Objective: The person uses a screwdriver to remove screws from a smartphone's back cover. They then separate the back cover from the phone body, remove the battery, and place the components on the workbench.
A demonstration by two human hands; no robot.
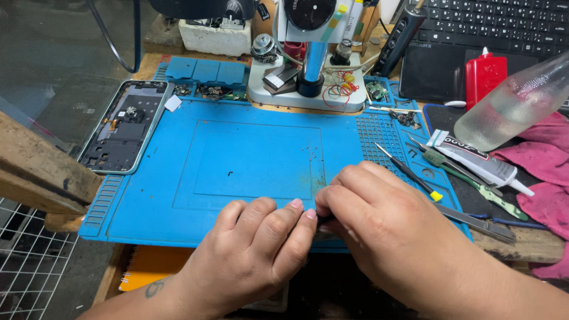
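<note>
Left hand (255,249) and right hand (379,225) meet at the mat's (237,160) near edge, fingertips pinched on a small, mostly hidden dark part (323,220). Left of mat: opened phone (121,127). Right: white glue tube (477,160), red bottle (485,74).

Both forearms are bare, with no sleeves, gloves, rings or watch in view. The left hand (252,252) has short, trimmed nails, and a small dark tattoo mark sits on the inner forearm just behind its wrist. The right hand (379,228) is broad, with thick fingers and creased knuckles.
</note>
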